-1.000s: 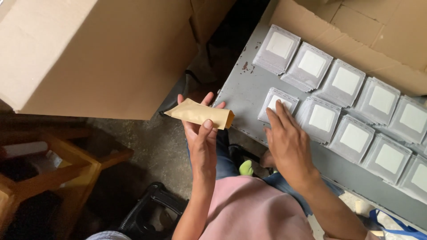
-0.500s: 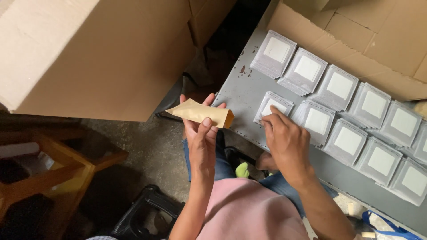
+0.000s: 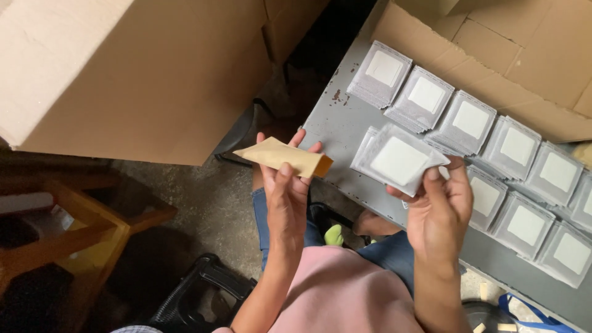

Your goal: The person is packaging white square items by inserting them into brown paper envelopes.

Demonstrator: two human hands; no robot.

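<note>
My left hand (image 3: 285, 192) holds a tan paper pouch (image 3: 282, 156) flat across its fingers, thumb on top, its open end toward the right. My right hand (image 3: 439, 208) pinches a clear square sachet with a white pad inside (image 3: 399, 160), lifted just above the grey table (image 3: 336, 126). Under the sachet a short pile of the same sachets remains at the table's near left end. Both hands are above my lap, close to the table's edge.
Two rows of stacked clear sachets (image 3: 472, 120) run diagonally along the grey table. A large cardboard box (image 3: 123, 74) stands at left, another open box (image 3: 524, 49) behind the table. A wooden stool (image 3: 68, 234) and a black crate (image 3: 197, 296) sit on the floor.
My right hand had been pressing on the nearest sachet pile; it has now lifted one sachet off it and drawn it toward me. The left hand with the pouch has stayed put.
</note>
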